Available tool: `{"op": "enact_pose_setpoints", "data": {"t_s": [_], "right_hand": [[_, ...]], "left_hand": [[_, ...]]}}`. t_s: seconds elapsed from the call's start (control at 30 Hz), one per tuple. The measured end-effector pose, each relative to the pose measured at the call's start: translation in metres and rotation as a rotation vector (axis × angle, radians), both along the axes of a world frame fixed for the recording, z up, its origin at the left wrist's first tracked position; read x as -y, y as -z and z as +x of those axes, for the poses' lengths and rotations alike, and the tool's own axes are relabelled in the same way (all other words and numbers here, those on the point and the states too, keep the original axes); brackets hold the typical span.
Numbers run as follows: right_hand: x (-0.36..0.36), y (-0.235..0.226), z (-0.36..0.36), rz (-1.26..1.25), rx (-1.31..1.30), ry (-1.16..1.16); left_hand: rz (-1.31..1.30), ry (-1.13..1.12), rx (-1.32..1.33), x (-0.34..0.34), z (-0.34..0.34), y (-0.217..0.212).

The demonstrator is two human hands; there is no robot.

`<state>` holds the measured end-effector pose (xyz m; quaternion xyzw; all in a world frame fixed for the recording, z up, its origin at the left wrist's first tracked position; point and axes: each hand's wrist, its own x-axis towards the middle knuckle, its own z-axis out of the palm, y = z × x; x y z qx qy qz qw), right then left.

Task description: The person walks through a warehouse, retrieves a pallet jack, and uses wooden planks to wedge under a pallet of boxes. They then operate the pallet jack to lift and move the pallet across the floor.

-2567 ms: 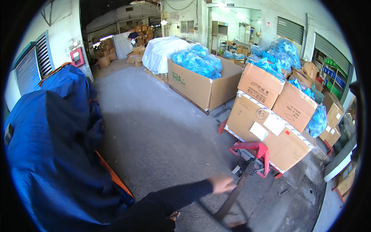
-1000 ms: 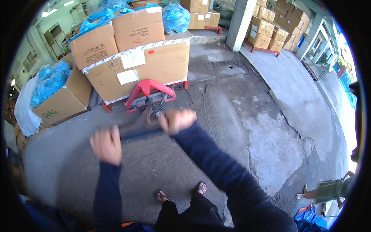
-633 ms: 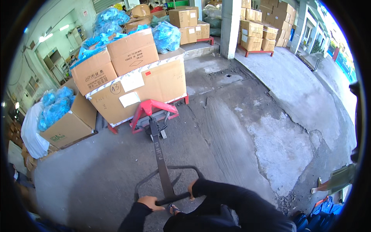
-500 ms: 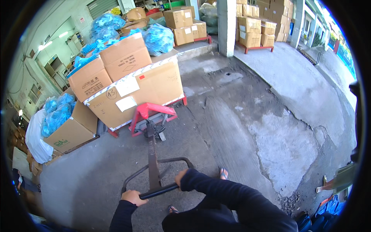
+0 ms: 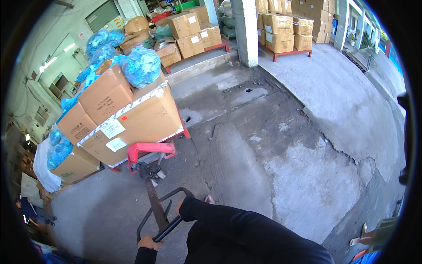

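Observation:
My left hand [image 5: 150, 243] is closed round the lower left end of the black grip of a pallet jack handle [image 5: 169, 229]. Higher up, at the grip's right end, my right hand [image 5: 179, 206] is closed too, partly covered by its dark sleeve. The handle's shaft leads away to the red pallet jack [image 5: 144, 150], which stands against a loaded red pallet [image 5: 185, 133]. On that pallet sits a wide cardboard box [image 5: 147, 115], with smaller cartons [image 5: 105, 94] and blue plastic bags [image 5: 141, 68] on top. The forks are hidden.
A carton with blue bags [image 5: 74, 163] stands left of the load. Stacked boxes [image 5: 192, 37] are on a raised ledge behind, near a concrete pillar [image 5: 245, 33]. More cartons [image 5: 279, 26] rest on a red pallet. The concrete floor [image 5: 316, 185] is cracked and uneven. Other people [image 5: 35, 213] stand far left and lower right.
The pallet jack and its load have shifted left in view and turned at an angle. Both hands have moved left and down with the handle, still gripping it.

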<state>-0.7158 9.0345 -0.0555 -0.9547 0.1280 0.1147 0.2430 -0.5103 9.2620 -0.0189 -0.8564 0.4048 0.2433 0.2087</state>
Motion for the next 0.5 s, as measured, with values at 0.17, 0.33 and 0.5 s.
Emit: {"op": "enact_pose_setpoints", "data": {"t_s": [0.17,0.33,0.5], "right_hand": [[0.087,0.011,-0.048,-0.038,0.026,-0.086],[0.186,0.007,-0.076,-0.037,-0.058,-0.226],[0.28,0.003,-0.1,-0.054,-0.066,-0.329]], "left_hand": [[0.004,-0.169,-0.019,0.069,-0.073,0.009],[-0.022,-0.264,-0.02,0.155,-0.142,0.009],[-0.004,-0.329,0.034,0.229,-0.199,0.006]]}}
